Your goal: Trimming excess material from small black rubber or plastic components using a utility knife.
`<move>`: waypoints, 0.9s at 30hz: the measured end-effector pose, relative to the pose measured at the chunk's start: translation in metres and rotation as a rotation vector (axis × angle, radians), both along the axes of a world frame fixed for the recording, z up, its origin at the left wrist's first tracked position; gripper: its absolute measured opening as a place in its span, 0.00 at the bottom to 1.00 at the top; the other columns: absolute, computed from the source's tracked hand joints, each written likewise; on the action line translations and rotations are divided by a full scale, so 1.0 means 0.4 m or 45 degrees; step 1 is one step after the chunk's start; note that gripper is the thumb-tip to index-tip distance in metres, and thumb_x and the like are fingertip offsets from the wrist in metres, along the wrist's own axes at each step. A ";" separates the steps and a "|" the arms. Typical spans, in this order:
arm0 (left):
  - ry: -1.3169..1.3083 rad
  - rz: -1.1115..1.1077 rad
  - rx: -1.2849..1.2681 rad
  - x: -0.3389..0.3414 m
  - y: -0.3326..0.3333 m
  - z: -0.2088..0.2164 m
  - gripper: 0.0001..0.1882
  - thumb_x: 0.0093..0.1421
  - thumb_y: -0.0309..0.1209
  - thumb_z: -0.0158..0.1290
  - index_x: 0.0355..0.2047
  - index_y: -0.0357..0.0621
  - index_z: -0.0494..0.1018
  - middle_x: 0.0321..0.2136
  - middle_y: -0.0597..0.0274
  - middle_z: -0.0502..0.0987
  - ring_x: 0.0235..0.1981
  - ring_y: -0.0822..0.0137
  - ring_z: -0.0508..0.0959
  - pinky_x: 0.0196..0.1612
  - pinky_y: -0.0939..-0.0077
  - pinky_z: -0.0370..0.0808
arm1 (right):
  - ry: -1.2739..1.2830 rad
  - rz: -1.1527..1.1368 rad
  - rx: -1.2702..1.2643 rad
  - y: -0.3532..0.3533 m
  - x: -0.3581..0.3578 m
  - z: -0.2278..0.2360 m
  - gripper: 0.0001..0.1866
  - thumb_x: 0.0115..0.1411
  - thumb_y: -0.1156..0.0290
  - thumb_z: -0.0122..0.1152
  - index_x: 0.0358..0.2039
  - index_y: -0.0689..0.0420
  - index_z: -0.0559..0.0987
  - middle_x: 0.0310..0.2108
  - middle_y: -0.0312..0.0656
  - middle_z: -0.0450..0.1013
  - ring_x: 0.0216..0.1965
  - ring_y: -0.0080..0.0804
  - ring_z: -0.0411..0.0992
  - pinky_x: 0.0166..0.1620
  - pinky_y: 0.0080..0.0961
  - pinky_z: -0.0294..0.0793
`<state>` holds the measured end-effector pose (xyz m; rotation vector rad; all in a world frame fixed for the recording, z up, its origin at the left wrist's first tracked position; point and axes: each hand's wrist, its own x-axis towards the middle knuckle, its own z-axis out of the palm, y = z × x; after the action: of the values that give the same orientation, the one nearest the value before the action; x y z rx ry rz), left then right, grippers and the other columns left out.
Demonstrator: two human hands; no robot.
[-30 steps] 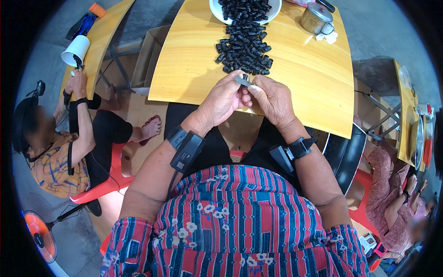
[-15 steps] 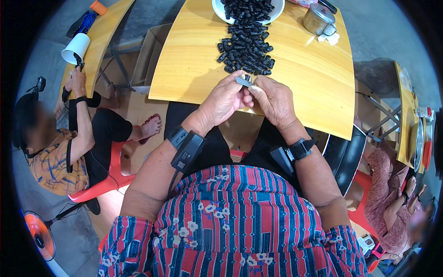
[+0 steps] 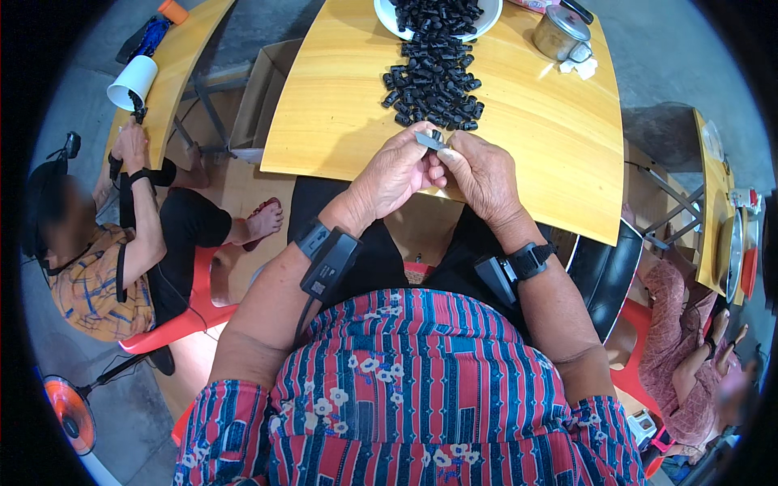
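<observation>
Just over the near edge of the table, my two hands meet in front of me. The fingers of my left hand (image 3: 395, 172) are closed round a small black part (image 3: 436, 134), mostly hidden by the fingertips. My right hand (image 3: 486, 176) pinches a flat grey blade (image 3: 427, 141), whose pointed end reaches left across the part. Right beyond my fingertips lies a pile of short black tubular pieces (image 3: 433, 89). It runs back to a white bowl (image 3: 491, 23) heaped with the same pieces.
A lidded metal pot (image 3: 555, 42) stands at the table's far right beside crumpled white tissue (image 3: 582, 69). At the left, another person (image 3: 101, 283) works by a white cup (image 3: 134, 81). A further person (image 3: 689, 356) sits at the right. An orange fan (image 3: 71, 415) stands lower left.
My hands, the blade and the black part stay almost in place, with only a very slight shift. The person at the left has moved their hands a little.
</observation>
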<state>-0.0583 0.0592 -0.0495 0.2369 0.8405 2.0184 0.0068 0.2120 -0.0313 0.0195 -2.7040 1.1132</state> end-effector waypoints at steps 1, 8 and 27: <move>-0.001 0.001 0.000 0.000 0.001 0.000 0.08 0.67 0.35 0.42 0.38 0.45 0.66 0.27 0.67 0.66 0.27 0.73 0.66 0.35 0.78 0.68 | -0.001 0.001 0.000 -0.001 0.000 0.001 0.15 0.60 0.56 0.50 0.26 0.54 0.72 0.23 0.45 0.71 0.28 0.47 0.72 0.32 0.37 0.70; -0.004 0.012 -0.001 -0.001 0.000 -0.006 0.09 0.67 0.35 0.41 0.38 0.44 0.66 0.27 0.66 0.66 0.27 0.72 0.67 0.34 0.78 0.69 | 0.001 -0.023 0.005 -0.007 0.000 0.003 0.14 0.60 0.56 0.50 0.25 0.53 0.72 0.23 0.44 0.72 0.28 0.46 0.72 0.31 0.37 0.70; -0.017 0.043 0.023 0.004 -0.003 -0.004 0.10 0.68 0.37 0.38 0.37 0.46 0.63 0.27 0.65 0.64 0.28 0.71 0.66 0.37 0.73 0.69 | 0.156 -0.072 -0.518 0.007 0.004 -0.006 0.09 0.59 0.67 0.55 0.31 0.60 0.73 0.27 0.45 0.73 0.32 0.31 0.75 0.37 0.24 0.71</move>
<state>-0.0568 0.0581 -0.0511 0.2203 0.8232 2.0579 0.0086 0.2150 -0.0337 -0.0519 -2.3122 1.5645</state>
